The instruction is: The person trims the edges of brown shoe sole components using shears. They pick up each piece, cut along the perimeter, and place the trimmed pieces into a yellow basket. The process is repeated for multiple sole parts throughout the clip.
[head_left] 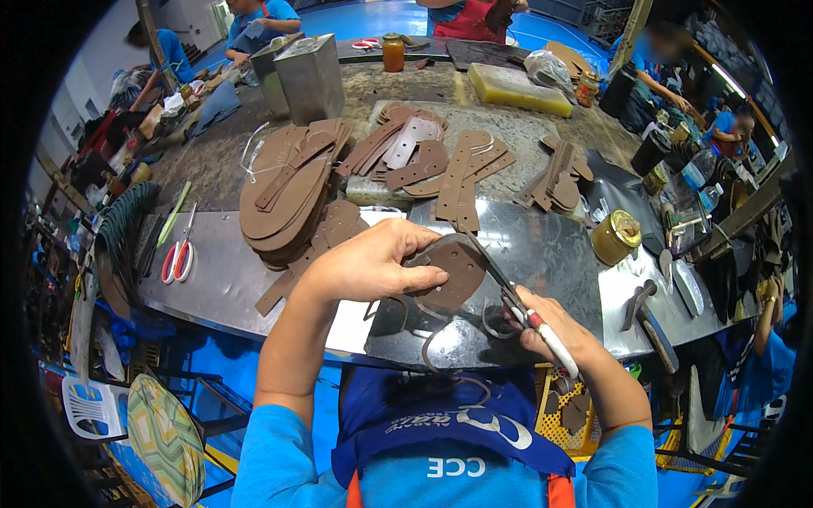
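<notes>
Scissors [184, 245], left of the left hand [377, 261]; brown ovals [282, 218], beyond it. Left hand — thumb uppermost — pinching a brown piece [459, 269] between the hands. Shears [533, 319], blades at the piece's right edge, gripped by the right hand [570, 326], apart from the left. Hammer [659, 339], farther right.

The held brown piece [455, 273] is found matt, the tall can [312, 82] smooth metal, and the black work sheet [555, 275] glossy.
</notes>
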Action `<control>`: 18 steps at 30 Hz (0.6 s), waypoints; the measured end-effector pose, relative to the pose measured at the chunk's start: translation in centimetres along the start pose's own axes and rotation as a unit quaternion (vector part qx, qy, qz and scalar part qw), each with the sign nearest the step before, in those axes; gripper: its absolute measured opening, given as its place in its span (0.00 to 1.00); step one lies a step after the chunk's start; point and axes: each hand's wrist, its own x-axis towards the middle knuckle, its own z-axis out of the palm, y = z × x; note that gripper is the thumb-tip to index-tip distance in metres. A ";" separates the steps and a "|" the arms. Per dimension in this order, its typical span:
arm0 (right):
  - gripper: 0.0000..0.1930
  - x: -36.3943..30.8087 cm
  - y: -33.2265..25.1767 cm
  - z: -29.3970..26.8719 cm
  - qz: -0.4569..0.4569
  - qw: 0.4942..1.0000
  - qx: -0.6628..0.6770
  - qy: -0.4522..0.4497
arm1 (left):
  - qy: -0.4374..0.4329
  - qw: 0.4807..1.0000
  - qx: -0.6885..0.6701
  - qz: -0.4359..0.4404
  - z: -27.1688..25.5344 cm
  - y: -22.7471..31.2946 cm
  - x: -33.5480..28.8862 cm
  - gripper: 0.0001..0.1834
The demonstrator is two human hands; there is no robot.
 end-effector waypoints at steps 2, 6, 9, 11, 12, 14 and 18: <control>0.18 -0.4 -0.3 -0.3 0.010 1.000 -0.002 -0.015 | -0.016 1.000 0.026 0.007 -0.6 0.0 0.1 0.12; 0.16 -0.6 -1.0 -0.6 0.053 0.998 0.016 -0.015 | -0.030 0.998 0.052 -0.006 -1.1 -0.1 0.4 0.15; 0.15 -0.8 -1.5 -0.9 0.076 0.997 0.013 -0.016 | -0.039 0.991 0.127 0.009 -1.4 0.0 0.6 0.15; 0.15 -0.9 -1.8 -1.0 0.084 0.996 0.005 -0.012 | -0.050 0.987 0.154 -0.010 -1.7 0.3 0.8 0.16; 0.17 -0.9 -2.0 -1.0 0.105 0.994 -0.003 -0.012 | -0.054 0.983 0.172 -0.036 -1.9 0.4 1.0 0.16; 0.20 -1.0 -2.1 -1.2 0.140 0.990 -0.027 -0.011 | -0.032 0.956 0.290 -0.026 -2.4 0.8 1.1 0.19; 0.28 -1.1 -1.7 -1.3 0.097 0.977 -0.162 0.099 | 0.032 0.959 0.278 -0.039 -1.9 0.6 1.0 0.28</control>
